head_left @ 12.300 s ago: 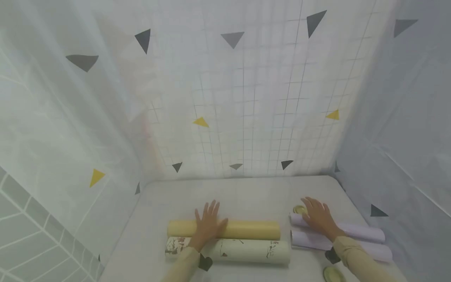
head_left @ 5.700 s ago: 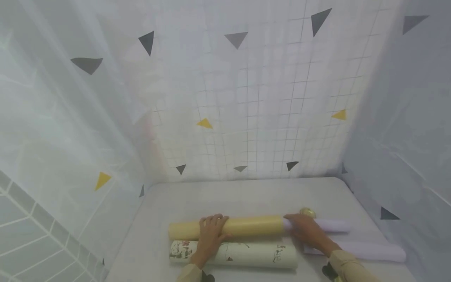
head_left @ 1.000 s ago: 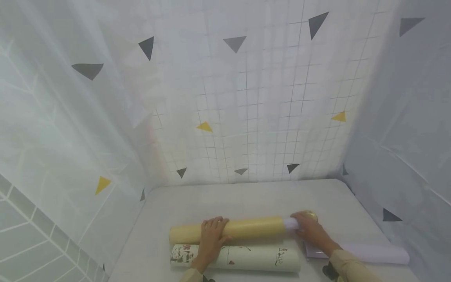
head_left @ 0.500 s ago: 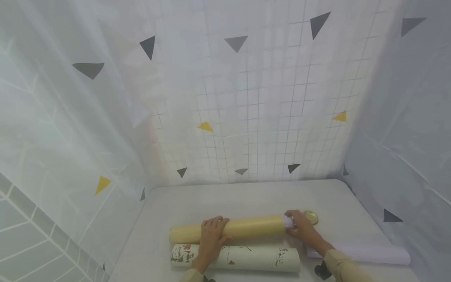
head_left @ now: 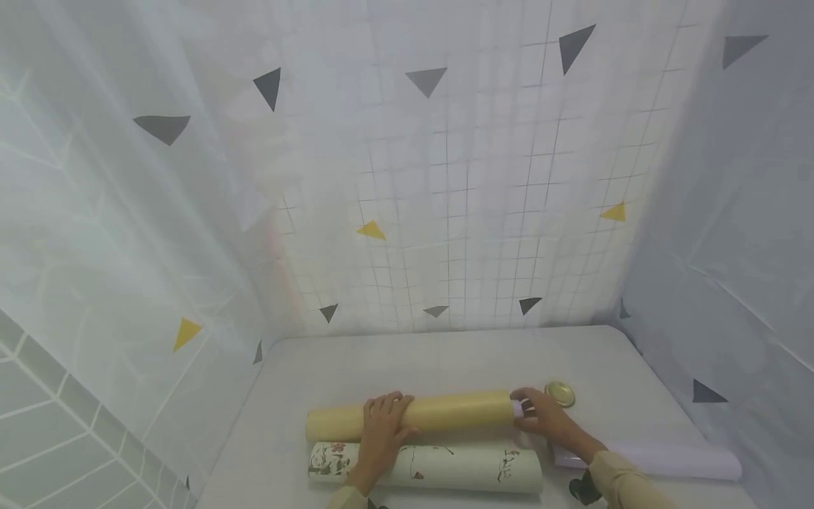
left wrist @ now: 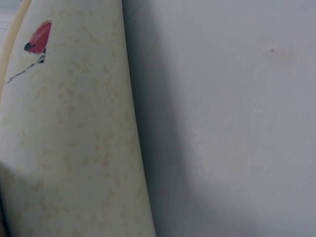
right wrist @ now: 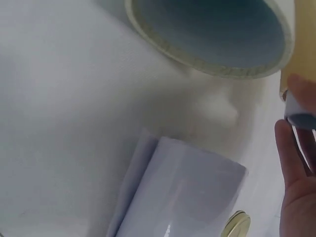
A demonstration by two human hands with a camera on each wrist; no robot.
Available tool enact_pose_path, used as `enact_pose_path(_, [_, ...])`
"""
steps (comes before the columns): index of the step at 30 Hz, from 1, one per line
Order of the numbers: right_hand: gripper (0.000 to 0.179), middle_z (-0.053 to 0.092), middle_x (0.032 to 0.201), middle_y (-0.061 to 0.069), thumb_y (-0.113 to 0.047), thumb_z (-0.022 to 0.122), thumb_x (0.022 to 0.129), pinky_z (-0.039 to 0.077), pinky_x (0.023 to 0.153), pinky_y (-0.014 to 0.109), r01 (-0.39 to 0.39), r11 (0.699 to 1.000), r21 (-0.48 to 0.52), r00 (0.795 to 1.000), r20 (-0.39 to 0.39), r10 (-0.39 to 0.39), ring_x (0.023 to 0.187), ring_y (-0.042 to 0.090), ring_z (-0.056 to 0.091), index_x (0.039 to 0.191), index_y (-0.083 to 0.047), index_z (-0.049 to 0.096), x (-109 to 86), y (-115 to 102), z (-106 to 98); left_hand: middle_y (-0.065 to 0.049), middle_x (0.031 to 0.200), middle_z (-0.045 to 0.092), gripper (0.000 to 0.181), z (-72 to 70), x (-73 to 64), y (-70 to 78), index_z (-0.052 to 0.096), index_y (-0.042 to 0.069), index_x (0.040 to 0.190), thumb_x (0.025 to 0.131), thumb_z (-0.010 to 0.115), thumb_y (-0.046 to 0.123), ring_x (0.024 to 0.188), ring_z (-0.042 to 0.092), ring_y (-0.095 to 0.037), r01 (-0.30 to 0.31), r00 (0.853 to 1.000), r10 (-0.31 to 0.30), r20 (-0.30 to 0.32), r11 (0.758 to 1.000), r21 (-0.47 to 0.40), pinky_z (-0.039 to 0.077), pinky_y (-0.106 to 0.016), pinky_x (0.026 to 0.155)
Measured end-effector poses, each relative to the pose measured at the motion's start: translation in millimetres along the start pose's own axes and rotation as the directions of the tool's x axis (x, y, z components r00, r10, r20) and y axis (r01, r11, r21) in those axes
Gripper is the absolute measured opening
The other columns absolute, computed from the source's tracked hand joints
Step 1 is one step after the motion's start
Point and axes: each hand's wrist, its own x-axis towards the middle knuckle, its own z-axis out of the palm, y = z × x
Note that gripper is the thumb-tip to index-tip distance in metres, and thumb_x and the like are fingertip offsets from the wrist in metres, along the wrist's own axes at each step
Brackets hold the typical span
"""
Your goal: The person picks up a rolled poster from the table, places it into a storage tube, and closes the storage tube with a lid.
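Lightly, the short protruding end of the inner lilac roll (head_left: 518,409) is pinched between the thumb and fingers of the right hand (head_left: 543,416), right at the mouth of the yellow tube (head_left: 454,411). That tube, lying slightly aslant on the table (head_left: 394,360), is gripped by the left hand (head_left: 383,429), with the fingers laid over its top and far side and the thumb toward the near side.

The step in hand is judged to be the sliding of the roll within the tube. It would be done best if the tube were held firmly, the roll were kept wound tight and in line with the bore, and short, even pushes were given, perhaps with a slight twist in the winding direction. If the rim were caught, the sheet's edge could be creased.

A smooth, faintly glossy skin is shown by the yellow tube. Just beside it, the patterned tube (head_left: 470,470) is mottled in cream and tan and printed with red blossom; its end is hollow, with a thick, fibrous-looking rim. Farther out, the round gold lid (head_left: 561,394) is seen near the right hand, metallic in sheen. The second lilac roll (head_left: 680,461) is sleek and softly shining, with a loose outer edge lifted.
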Motion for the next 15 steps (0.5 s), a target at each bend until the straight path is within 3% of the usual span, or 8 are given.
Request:
enact_pose_path(4, [0.061,0.066,0.128,0.025,-0.021,0.082,0.083,0.059,0.092,0.050,0.079,0.995,0.059,0.995,0.059,-0.082,0.111,0.039,0.068,0.132,0.005,0.057,-0.4,-2.4,-1.9,0.001,0.132,0.064,0.065,-0.5,-0.5,0.4,0.060,0.025,0.137,0.082,0.064,0.060,0.123,0.057,-0.022,-0.013,1.000,0.013,-0.016,1.000,-0.004,0.039,-0.051,0.108])
enact_pose_path(8, [0.061,0.066,0.129,0.026,-0.025,0.080,0.087,0.060,0.092,0.047,0.134,0.989,0.064,0.987,0.080,-0.139,0.109,0.035,0.069,0.134,0.006,0.056,2.0,-4.1,0.6,0.000,0.131,0.064,0.064,-0.2,-0.9,0.6,0.060,0.023,0.136,0.083,0.064,0.058,0.123,0.058,-0.023,-0.021,0.999,0.020,-0.027,1.000,-0.007,0.040,-0.053,0.107])
enact_pose_path(15, [0.054,0.071,0.129,0.013,-0.038,0.073,0.093,0.060,0.093,0.040,0.067,0.997,0.043,0.995,0.070,-0.070,0.108,0.020,0.070,0.135,-0.005,0.061,7.3,-3.2,5.3,0.000,0.132,0.064,0.065,-0.2,-0.5,0.1,0.060,0.023,0.137,0.084,0.063,0.059,0.123,0.057,-0.024,-0.023,0.999,0.023,-0.023,1.000,-0.011,0.040,-0.054,0.107])
